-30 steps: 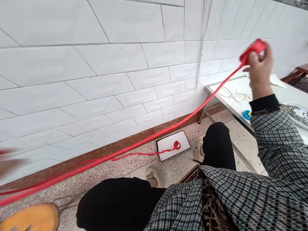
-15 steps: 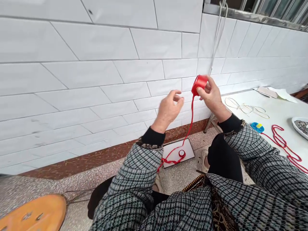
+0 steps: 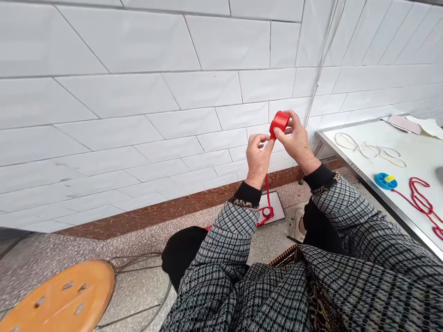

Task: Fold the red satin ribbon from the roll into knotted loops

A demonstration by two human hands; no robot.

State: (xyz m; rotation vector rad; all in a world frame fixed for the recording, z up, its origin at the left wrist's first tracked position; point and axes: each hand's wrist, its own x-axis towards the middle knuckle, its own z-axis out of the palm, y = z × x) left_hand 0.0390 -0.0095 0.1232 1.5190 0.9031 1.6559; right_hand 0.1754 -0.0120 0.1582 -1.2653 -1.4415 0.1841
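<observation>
A roll of red ribbon [image 3: 280, 122] is held up in front of the tiled wall by my right hand [image 3: 296, 140], thumb on its near side and fingers behind. My left hand [image 3: 259, 157] is closed at the roll's lower left, with the ribbon pinched between thumb and fingertips. From there a red strand [image 3: 267, 189] hangs to the floor. It meets a small red spool [image 3: 266, 212] lying on a white board [image 3: 278, 207] between my feet. More red ribbon lies beside the spool, partly hidden by my left sleeve.
To the right stands a white table [image 3: 374, 138]. On it lie a cream cord [image 3: 367, 148], a blue spool [image 3: 386, 181] with a yellow part, a loose red cord [image 3: 420, 198] and papers [image 3: 403, 122]. An orange stool [image 3: 65, 295] is at the lower left. The tiled wall [image 3: 138, 106] rises ahead.
My left hand has moved to the right, up to the ribbon roll, and closed on the strand below it. The strand hangs straighter. The camera view has shifted downward.
</observation>
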